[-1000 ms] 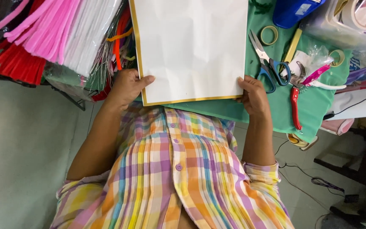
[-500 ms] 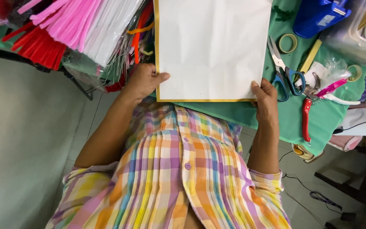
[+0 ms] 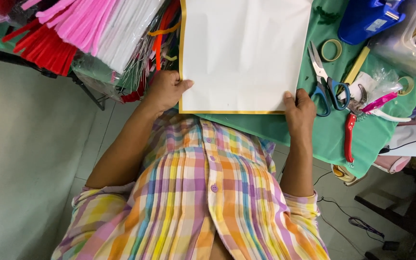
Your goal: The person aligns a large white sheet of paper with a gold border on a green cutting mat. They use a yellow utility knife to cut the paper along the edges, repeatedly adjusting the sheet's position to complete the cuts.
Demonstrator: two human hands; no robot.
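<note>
Underneath, a green table cover [image 3: 362,139] meets pale floor tiles [image 3: 34,144].

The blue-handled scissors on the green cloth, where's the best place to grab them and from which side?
Probably by the blue handle loops of the scissors, coming from the body side near the right hand. The loops point toward the person; the blades lie slightly open, pointing away toward the tape ring.

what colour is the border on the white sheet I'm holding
Gold-yellow, edging the white paper sheet; clearest in the head view.
</note>
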